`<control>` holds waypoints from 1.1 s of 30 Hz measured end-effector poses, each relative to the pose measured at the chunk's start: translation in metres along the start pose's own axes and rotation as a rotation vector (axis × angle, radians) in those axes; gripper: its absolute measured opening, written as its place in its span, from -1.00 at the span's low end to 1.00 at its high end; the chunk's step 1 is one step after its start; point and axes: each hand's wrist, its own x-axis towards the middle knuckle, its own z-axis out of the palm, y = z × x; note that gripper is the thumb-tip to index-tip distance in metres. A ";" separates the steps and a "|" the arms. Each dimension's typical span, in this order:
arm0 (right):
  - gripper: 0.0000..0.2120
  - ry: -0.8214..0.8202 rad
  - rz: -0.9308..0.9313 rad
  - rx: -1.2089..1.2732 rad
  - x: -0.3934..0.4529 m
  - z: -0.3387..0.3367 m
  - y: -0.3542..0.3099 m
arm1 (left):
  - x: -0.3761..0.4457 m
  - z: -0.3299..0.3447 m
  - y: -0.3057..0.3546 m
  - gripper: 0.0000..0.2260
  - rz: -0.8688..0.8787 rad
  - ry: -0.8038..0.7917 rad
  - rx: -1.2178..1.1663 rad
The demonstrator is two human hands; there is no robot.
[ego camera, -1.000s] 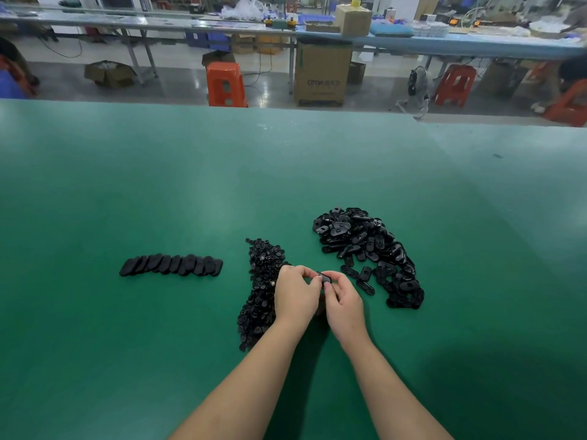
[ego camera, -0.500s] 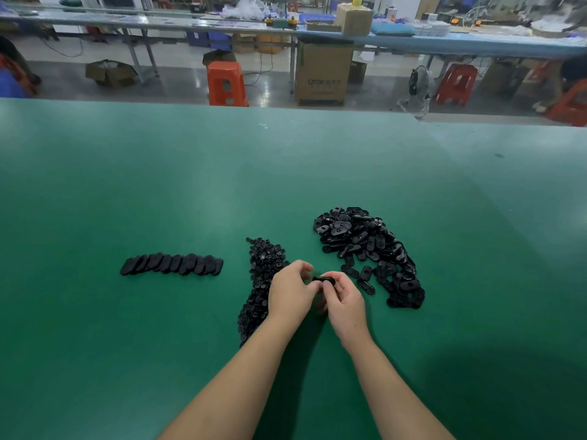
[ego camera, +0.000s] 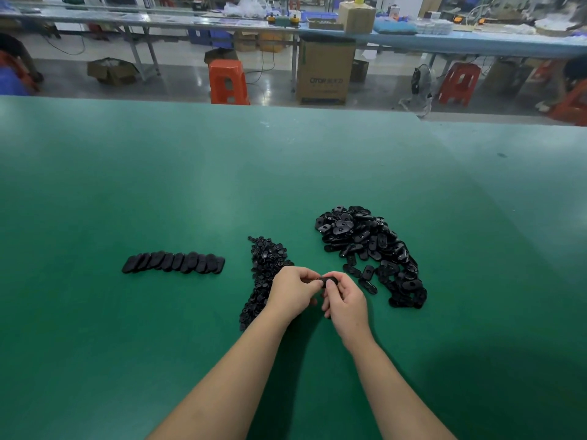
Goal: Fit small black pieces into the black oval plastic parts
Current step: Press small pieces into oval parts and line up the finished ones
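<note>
My left hand (ego camera: 293, 289) and my right hand (ego camera: 344, 300) meet over the green table, and together they pinch one black oval part (ego camera: 327, 280) between their fingertips. Any small piece in it is hidden by my fingers. A heap of small black pieces (ego camera: 265, 274) lies just left of my left hand. A bigger pile of loose black oval parts (ego camera: 371, 246) spreads to the right of my right hand. Further left, a row of oval parts (ego camera: 173, 262) lies overlapped in a line.
The green table (ego camera: 222, 173) stretches wide on all sides of the piles. Beyond its far edge stand an orange stool (ego camera: 228, 81), a cardboard box (ego camera: 325, 73) and long workbenches with clutter.
My hands have stayed joined at the same spot. The oval part between my fingertips has turned slightly and shows a little more.
</note>
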 end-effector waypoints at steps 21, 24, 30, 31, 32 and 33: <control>-0.88 0.028 -0.014 0.026 0.000 -0.001 0.001 | -0.007 0.012 0.007 -0.88 0.058 0.121 0.161; -0.89 0.047 -0.006 0.015 0.001 0.000 0.001 | -0.005 0.013 0.006 -0.86 0.081 0.096 0.194; -0.90 0.044 0.011 -0.020 0.004 -0.001 0.003 | -0.008 0.019 -0.003 -0.73 0.223 0.155 0.290; -0.89 0.041 0.013 -0.009 0.004 -0.001 0.003 | -0.008 0.019 -0.005 -0.72 0.268 0.163 0.333; -0.87 0.037 0.014 0.015 0.003 -0.001 0.002 | -0.008 0.018 -0.007 -0.73 0.319 0.168 0.395; -0.84 0.031 0.015 0.049 0.003 -0.002 0.002 | -0.008 0.016 -0.009 -0.76 0.371 0.175 0.464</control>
